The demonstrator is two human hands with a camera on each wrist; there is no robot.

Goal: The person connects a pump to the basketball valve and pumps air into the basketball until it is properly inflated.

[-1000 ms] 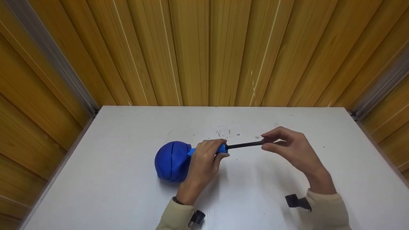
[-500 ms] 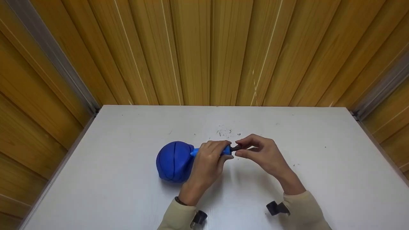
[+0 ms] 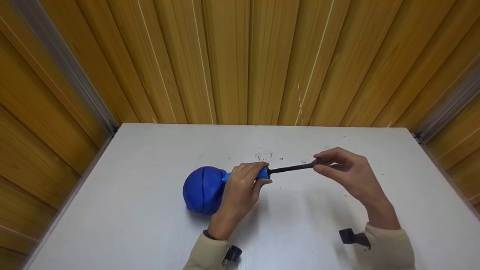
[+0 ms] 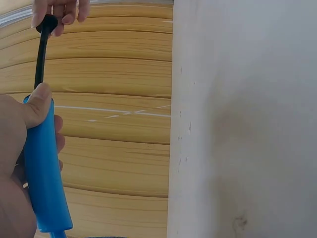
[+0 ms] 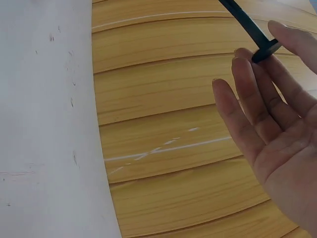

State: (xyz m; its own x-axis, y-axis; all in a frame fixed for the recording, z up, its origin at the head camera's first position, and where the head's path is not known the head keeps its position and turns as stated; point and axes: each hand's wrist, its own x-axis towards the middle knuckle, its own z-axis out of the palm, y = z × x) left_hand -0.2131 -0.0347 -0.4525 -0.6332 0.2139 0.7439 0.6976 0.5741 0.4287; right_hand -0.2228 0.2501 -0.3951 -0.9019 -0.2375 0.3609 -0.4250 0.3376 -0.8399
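Note:
A blue ball [image 3: 201, 190] with dark seams lies on the table, its right side dented inward. The nozzle end of a blue hand pump [image 4: 47, 168] meets the ball at that dent; the exact joint is hard to make out. My left hand [image 3: 239, 189] grips the pump's barrel, fingers wrapped over it and thumb near its rod end. From the barrel a black plunger rod [image 3: 292, 168] sticks far out to the right. At its tip, my right hand [image 3: 350, 176] pinches the round black end knob [image 5: 266, 50] between thumb and fingers.
The white table [image 3: 131, 240] carries small dark marks behind the pump. Yellow wood-look panels [image 3: 247, 60] rise at its back and sides. A small black camera mount [image 3: 354, 238] sits at the right wrist, another [image 3: 233, 254] at the left.
The plunger rod was drawn out a second ago, then pushed almost fully in, and is now pulled out again as my right hand moved back rightward. Left hand and ball stay nearly still.

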